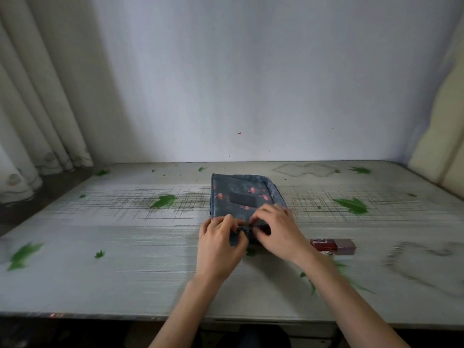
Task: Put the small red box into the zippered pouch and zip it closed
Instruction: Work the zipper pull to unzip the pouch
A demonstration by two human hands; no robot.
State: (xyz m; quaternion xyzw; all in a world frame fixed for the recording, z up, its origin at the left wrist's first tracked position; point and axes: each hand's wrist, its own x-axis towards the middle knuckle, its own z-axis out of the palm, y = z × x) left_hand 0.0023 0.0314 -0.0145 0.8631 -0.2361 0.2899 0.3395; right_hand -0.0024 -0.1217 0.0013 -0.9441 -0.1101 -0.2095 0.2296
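Note:
A grey-blue zippered pouch point(241, 194) with small pink prints and a dark patch lies flat in the middle of the table. My left hand point(219, 243) pinches the pouch's near edge between thumb and fingers. My right hand point(277, 232) grips the same near edge just to the right, fingers curled over it, hiding the zipper there. The small red box point(332, 246) lies on its side on the table, to the right of my right hand, touched by neither hand.
The table point(125, 272) is white with a green leaf print and grey line pattern. A wall stands right behind it. Curtains point(30, 121) hang at the far left, and a cream cushion point(442, 136) leans at the far right. The table's front edge runs below my forearms.

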